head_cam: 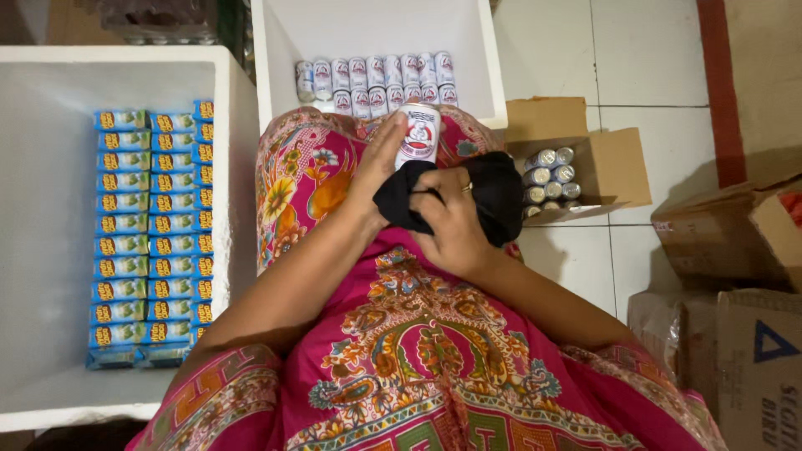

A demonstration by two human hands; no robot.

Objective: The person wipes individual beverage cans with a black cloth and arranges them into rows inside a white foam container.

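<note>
L hand (378,171) is wrapped round a small white metal drink can with a red-and-white label (418,134), thumb side along its left wall, holding it upright over the lap. R hand (451,221), ring on one finger, is closed on a crumpled black cloth (493,196) pressed against the can's lower end; the cloth bunches under the can and spills out to the right of the grip. Both hands sit on a pink floral-patterned dress (401,334) w/ orange and green motifs. Just beyond the can, a white foam box (493,75) holds two rows of matching white cans (376,79) standing upright along its near wall. Right of the grip, near the cloth, an open brown cardboard carton (618,167) holds more cans, silver tops up. Left of the grip, well apart, a second white foam box (238,167) holds stacked blue-and-green drink cartons (154,225) packed in neat rows. More brown cardboard boxes (735,276) lie far right on the tiled floor.
</note>
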